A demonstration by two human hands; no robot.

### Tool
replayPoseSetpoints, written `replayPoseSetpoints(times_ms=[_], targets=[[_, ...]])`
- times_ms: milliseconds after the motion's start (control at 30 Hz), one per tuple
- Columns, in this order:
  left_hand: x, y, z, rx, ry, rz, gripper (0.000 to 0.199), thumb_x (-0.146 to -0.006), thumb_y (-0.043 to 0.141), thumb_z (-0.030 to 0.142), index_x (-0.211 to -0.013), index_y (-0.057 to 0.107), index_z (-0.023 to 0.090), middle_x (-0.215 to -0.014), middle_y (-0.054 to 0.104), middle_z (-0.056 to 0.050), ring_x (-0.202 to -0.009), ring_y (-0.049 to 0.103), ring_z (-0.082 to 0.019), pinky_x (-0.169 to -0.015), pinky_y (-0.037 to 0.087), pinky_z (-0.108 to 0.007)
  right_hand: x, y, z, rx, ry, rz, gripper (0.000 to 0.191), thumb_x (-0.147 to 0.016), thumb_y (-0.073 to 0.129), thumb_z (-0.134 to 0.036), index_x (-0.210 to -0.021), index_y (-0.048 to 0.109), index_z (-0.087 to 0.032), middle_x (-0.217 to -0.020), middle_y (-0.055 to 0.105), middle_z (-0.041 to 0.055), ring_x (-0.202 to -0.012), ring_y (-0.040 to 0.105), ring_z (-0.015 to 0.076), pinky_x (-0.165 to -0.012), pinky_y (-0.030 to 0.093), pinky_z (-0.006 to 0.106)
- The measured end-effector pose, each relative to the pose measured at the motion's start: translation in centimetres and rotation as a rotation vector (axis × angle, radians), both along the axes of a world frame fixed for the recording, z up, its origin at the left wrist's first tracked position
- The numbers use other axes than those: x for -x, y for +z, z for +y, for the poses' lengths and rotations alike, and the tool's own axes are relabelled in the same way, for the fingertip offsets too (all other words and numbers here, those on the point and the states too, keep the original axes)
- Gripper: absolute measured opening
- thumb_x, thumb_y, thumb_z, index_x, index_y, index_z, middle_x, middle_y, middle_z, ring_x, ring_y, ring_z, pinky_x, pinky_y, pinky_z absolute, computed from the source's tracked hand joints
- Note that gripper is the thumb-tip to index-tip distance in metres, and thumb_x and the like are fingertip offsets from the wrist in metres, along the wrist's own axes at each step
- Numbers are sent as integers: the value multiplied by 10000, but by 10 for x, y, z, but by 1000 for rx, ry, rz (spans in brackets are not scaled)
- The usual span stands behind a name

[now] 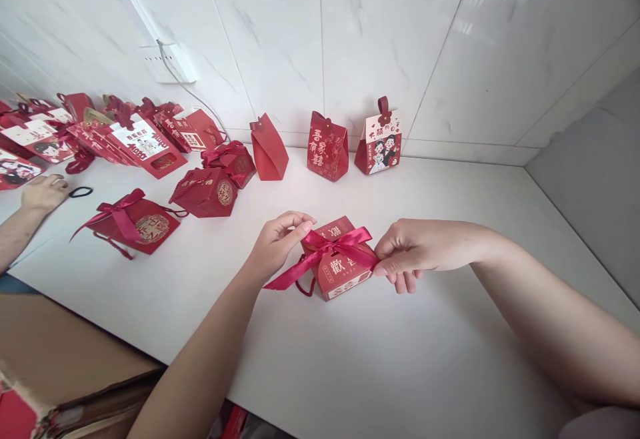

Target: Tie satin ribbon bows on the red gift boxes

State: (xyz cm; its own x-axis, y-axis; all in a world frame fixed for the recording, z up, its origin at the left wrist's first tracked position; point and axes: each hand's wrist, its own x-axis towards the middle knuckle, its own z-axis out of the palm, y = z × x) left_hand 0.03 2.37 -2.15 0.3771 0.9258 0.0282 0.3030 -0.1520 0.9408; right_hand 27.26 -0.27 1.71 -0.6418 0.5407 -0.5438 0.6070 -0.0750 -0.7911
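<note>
A small red gift box (343, 273) with cream lettering lies on the table in front of me. Its dark pink satin ribbon (334, 247) is tied in a bow across the top, one long tail trailing off to the left. My left hand (281, 244) is at the box's upper left, thumb and forefinger pinched at the end of the bow's left loop. On the other side, my right hand (407, 252) pinches the ribbon's right end by the box's edge, its other fingers curled. A twisted red cord (306, 287) hangs out at the box's left.
Three folded boxes stand along the wall: a plain red box (270, 152), a patterned red box (327, 147), a couple-print box (380, 142). Ribboned boxes (205, 192) and many bags (145, 142) fill the left. Another person's hand (45, 193) rests there. A cardboard box (65, 345) stands below.
</note>
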Motion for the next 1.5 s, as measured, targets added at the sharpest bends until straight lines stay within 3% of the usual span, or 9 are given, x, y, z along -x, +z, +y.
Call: replayPoseSetpoints(times_ms=[400, 567, 667, 800, 1100, 1233, 1333, 1433, 1500], targets=[[4, -5, 6, -171, -45, 105, 263, -915, 534, 397, -780, 623, 189, -1166, 598, -87, -1091, 578, -231, -926, 460, -353, -5, -2, 1, -76, 73, 84, 320, -853, 610, -448, -674, 602, -183, -655, 673, 30, -622, 677, 182, -597, 522, 281], [-1, -7, 2, -304, 19, 102, 236, -908, 538, 321, -722, 576, 181, -1070, 610, -70, -1012, 590, -198, -860, 468, -313, -5, -1, 0, -89, 61, 82, 300, -843, 625, -426, -673, 638, -179, -668, 680, 41, -623, 671, 188, -600, 516, 286], [1, -5, 1, -223, 40, 54, 251, -893, 556, 304, -682, 505, 178, -991, 624, -60, -961, 597, -193, -834, 462, -314, -6, 2, -2, -155, -11, 63, 276, -844, 628, -432, -733, 685, -185, -725, 701, 48, -628, 663, 184, -601, 505, 285], [5, -1, 2, -43, -6, -20, 267, -927, 497, 421, -810, 547, 186, -1036, 633, -62, -1027, 580, -214, -882, 452, -344, -6, 6, -4, -145, -85, 65, 339, -817, 656, -510, -728, 674, -184, -748, 695, 39, -604, 647, 165, -603, 504, 279], [0, 4, -5, 16, -52, 26, 360, -889, 584, 440, -677, 479, 169, -1107, 611, -75, -915, 598, -195, -767, 482, -316, 16, 5, -26, -157, -237, 95, 369, -803, 661, -554, -769, 702, -190, -767, 710, 57, -608, 664, 181, -521, 453, 260], [0, 3, -5, -3, -41, 7, 366, -887, 588, 418, -655, 453, 170, -1033, 633, -71, -844, 595, -180, -721, 483, -307, 25, 3, -39, -372, -272, 46, 266, -840, 637, -477, -782, 640, -218, -711, 683, 26, -588, 640, 169, -477, 401, 252], [0, 2, -5, -13, -26, 5, 360, -883, 592, 403, -650, 446, 170, -992, 641, -66, -817, 591, -174, -704, 477, -302, 34, 3, -47, -621, -251, -47, 159, -885, 580, -393, -935, 547, -247, -651, 645, -16, -538, 583, 154, -482, 368, 250], [-1, 0, -5, -27, -21, 11, 342, -894, 571, 387, -657, 449, 173, -976, 645, -61, -822, 590, -172, -716, 473, -302, 44, -2, -55, -860, -195, -126, 329, -900, 567, -409, -1155, 446, -241, -709, 664, -14, -512, 564, 163, -496, 359, 265], [-2, -2, -6, -56, -18, 19, 327, -898, 563, 372, -662, 453, 176, -974, 650, -56, -840, 589, -173, -744, 470, -305, 51, -7, -59, -1020, -140, -175, 379, -897, 572, -357, -1218, 419, -227, -871, 698, 32, -543, 588, 169, -498, 349, 271]])
